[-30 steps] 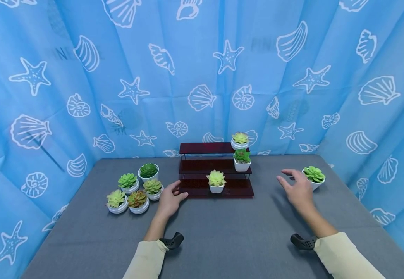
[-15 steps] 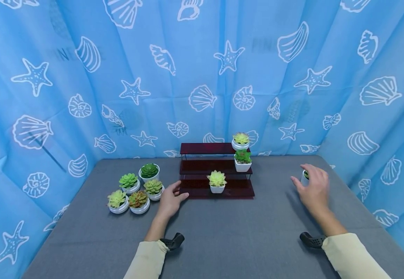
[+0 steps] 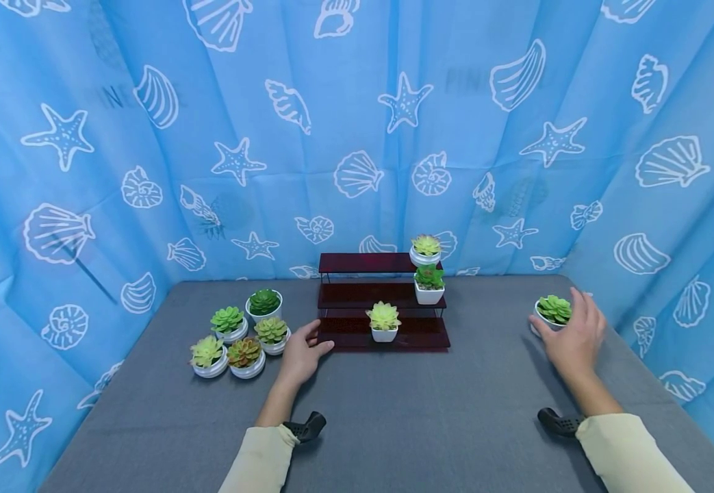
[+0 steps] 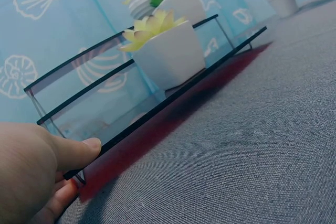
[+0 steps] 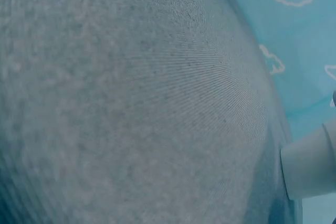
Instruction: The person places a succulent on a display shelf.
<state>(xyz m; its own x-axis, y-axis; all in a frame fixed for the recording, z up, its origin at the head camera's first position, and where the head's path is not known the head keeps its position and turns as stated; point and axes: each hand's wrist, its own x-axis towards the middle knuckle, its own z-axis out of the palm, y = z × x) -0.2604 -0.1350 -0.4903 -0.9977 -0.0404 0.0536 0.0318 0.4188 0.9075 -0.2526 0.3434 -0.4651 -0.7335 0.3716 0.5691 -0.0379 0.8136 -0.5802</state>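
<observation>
My left hand holds the left front corner of a dark red three-tier display stand. In the left wrist view the thumb lies on the lowest shelf's edge, with fingers beneath. At the table's right, my right hand grips a green potted succulent, thumb at the pot's near left and fingers at its right. The right wrist view shows only part of its white pot, base at the tabletop. A yellow-green succulent stands on the lowest shelf, a green one on the middle, another on top.
Several potted succulents cluster left of the stand, among them an orange-brown one and a dark green one. A grey cloth covers the table. Behind hangs a blue shell-print curtain.
My right hand has moved right, passed over the green succulent and come round its pot. The left hand stays at the stand's corner; the other pots have not moved.
</observation>
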